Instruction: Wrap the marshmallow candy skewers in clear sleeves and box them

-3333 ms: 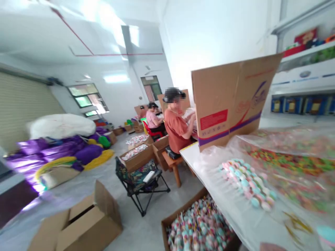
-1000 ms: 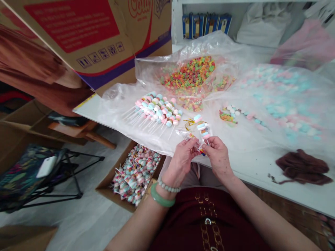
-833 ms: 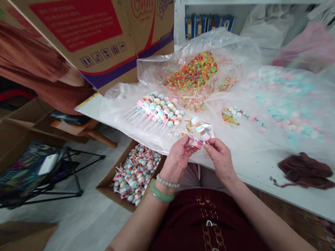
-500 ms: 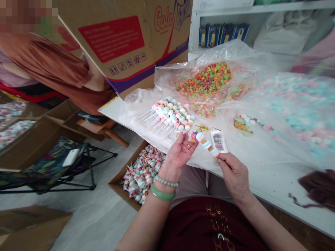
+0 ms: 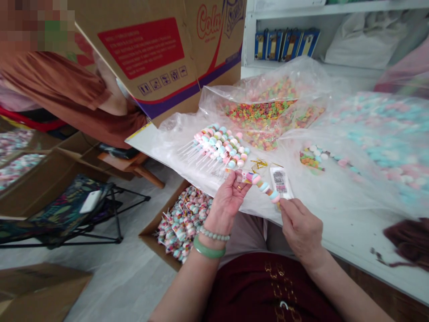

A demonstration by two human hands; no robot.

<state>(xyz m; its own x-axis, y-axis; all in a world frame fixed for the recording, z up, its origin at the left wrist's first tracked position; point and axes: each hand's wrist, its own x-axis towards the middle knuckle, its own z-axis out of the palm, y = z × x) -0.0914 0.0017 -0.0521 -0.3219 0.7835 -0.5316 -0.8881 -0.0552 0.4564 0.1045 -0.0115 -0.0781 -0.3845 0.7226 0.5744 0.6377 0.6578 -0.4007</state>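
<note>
Candy skewer (image 5: 264,187) is mid-frame, right hand (image 5: 301,228) pinching its stick (image 5: 278,204), left hand's grip (image 5: 231,194) closed on the wrapper (image 5: 246,176). Probably light, squishy, easily dented, so I'd hold just the stick.

The marshmallow skewer (image 5: 265,188) looks matt, the plastic bag (image 5: 311,74) glossy, the carton (image 5: 140,49) cardboard, the brown bundle (image 5: 409,239) probably cloth.

Marshmallow skewer (image 5: 264,187), one.
Near end held by right hand (image 5: 301,230); tip at printed wrapper (image 5: 247,176) held by left hand (image 5: 229,197).
</note>
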